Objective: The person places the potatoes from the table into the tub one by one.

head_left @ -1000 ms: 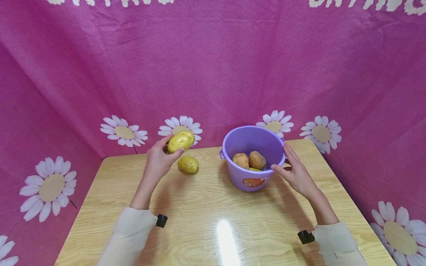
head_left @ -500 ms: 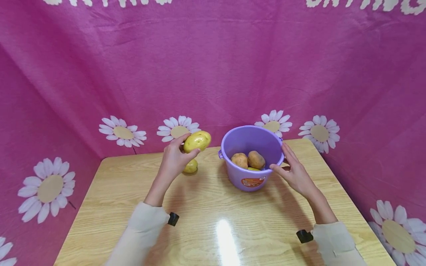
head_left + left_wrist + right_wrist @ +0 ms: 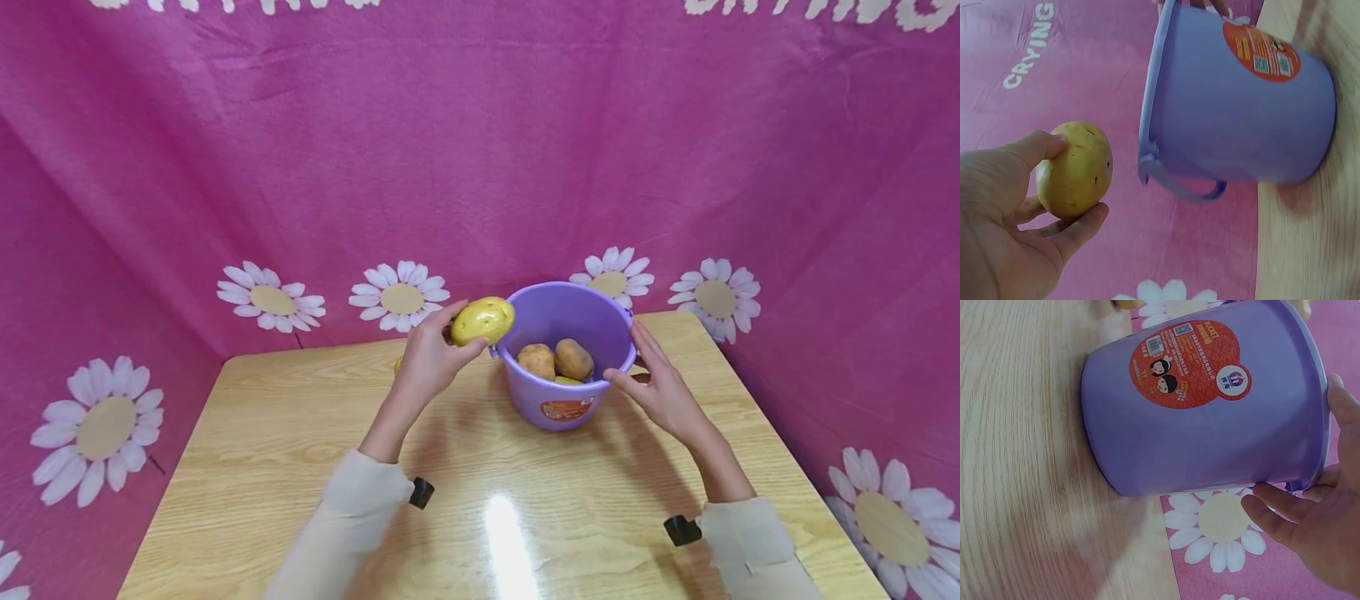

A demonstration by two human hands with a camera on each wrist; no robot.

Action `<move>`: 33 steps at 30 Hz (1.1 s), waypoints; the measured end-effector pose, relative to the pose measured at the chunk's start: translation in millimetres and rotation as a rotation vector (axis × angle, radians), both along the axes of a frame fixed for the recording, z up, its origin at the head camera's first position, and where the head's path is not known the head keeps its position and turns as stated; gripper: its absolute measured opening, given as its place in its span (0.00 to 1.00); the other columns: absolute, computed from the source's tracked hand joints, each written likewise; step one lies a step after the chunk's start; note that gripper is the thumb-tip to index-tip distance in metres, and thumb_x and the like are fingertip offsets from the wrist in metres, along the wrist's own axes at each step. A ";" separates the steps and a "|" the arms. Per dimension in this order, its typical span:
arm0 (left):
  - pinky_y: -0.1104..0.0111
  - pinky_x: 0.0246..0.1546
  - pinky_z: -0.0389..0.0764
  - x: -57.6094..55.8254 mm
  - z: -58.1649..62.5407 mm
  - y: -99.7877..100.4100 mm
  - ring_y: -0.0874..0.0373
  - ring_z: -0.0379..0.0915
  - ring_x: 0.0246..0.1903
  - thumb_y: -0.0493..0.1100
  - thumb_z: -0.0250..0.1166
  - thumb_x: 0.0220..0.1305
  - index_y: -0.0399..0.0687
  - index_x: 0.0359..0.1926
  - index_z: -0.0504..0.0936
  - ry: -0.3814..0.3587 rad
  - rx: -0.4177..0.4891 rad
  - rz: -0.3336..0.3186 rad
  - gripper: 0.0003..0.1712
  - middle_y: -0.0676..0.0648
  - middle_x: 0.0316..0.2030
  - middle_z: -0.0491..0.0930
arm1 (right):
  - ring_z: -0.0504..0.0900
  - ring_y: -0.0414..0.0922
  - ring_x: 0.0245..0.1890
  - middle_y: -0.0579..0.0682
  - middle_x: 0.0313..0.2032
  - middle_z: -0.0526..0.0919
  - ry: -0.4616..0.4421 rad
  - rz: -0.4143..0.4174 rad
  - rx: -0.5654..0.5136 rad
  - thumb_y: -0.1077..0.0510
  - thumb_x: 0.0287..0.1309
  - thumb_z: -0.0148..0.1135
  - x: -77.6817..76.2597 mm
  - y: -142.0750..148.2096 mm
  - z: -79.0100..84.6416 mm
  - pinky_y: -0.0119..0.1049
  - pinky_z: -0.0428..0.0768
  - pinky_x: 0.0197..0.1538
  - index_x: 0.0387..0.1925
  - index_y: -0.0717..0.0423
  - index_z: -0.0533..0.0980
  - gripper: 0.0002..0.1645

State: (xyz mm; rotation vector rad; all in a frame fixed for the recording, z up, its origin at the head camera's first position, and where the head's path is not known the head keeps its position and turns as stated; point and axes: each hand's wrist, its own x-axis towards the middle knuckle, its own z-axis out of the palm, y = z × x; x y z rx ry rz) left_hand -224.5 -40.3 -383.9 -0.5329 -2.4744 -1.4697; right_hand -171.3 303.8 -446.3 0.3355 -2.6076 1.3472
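Between thumb and fingers, my left hand [image 3: 431,354] holds a smooth yellow potato [image 3: 483,320] above the table, overlapping the left rim of a purple bucket [image 3: 525,393] in the head view. In the left wrist view the held potato [image 3: 1075,172] is apart from the bucket. My right hand [image 3: 667,400] holds the bucket's right side, its thumb at the rim and its fingers along the outer wall. Inside the bucket lie two brown potatoes [image 3: 537,361] and part of something yellow [image 3: 567,381]. Another yellow potato [image 3: 398,365] is mostly hidden behind my left hand.
The bucket stands upright near the back edge of a wooden table [image 3: 277,433]. Its handle [image 3: 1185,187] hangs down outside. A pink cloth [image 3: 450,167] with daisies hangs behind the table and along both sides.
My left hand has carried the yellow potato rightward to the bucket's left rim, and now covers most of the potato on the table. My right hand has stayed at the bucket.
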 end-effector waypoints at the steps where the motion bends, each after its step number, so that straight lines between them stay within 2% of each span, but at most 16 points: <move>1: 0.56 0.46 0.84 0.2 0.1 3.2 0.46 0.81 0.43 0.37 0.79 0.56 0.32 0.65 0.78 0.003 0.002 -0.008 0.36 0.35 0.51 0.84 | 0.73 0.65 0.65 0.62 0.81 0.44 0.000 -0.001 0.001 0.53 0.71 0.66 -0.1 0.0 0.0 0.44 0.82 0.57 0.81 0.63 0.46 0.52; 3: 0.56 0.47 0.84 1.0 0.7 9.8 0.47 0.81 0.44 0.38 0.79 0.56 0.32 0.65 0.78 0.008 -0.006 -0.019 0.37 0.35 0.52 0.83 | 0.73 0.65 0.65 0.62 0.81 0.45 -0.002 -0.001 0.002 0.53 0.71 0.66 -0.5 -0.1 0.0 0.36 0.81 0.56 0.81 0.63 0.46 0.52; 5: 0.56 0.49 0.84 1.5 1.1 16.6 0.47 0.80 0.46 0.38 0.79 0.56 0.32 0.65 0.78 0.011 -0.016 -0.032 0.37 0.34 0.53 0.83 | 0.73 0.65 0.65 0.63 0.81 0.45 -0.003 -0.001 0.001 0.53 0.71 0.66 -0.8 0.3 0.2 0.33 0.80 0.55 0.81 0.63 0.46 0.52; 12: 0.55 0.55 0.80 3.6 0.6 39.9 0.47 0.78 0.52 0.41 0.78 0.57 0.35 0.66 0.78 -0.004 -0.054 -0.063 0.37 0.36 0.55 0.82 | 0.74 0.65 0.64 0.62 0.81 0.45 -0.007 -0.001 0.004 0.53 0.71 0.66 -0.8 1.1 0.5 0.49 0.81 0.57 0.82 0.61 0.44 0.53; 23: 0.58 0.59 0.77 7.1 -3.1 76.9 0.48 0.76 0.59 0.44 0.76 0.60 0.38 0.69 0.75 -0.084 -0.086 -0.149 0.38 0.39 0.62 0.79 | 0.74 0.64 0.65 0.62 0.81 0.45 -0.015 -0.004 -0.003 0.54 0.70 0.67 -0.5 0.0 1.5 0.46 0.82 0.56 0.82 0.62 0.45 0.53; 33: 0.63 0.54 0.79 9.2 -9.6 101.7 0.52 0.77 0.55 0.48 0.77 0.60 0.41 0.69 0.76 -0.077 -0.169 -0.143 0.38 0.42 0.59 0.81 | 0.74 0.63 0.65 0.63 0.81 0.44 -0.007 0.003 0.009 0.53 0.71 0.65 -1.3 1.9 -0.6 0.54 0.80 0.57 0.82 0.62 0.44 0.53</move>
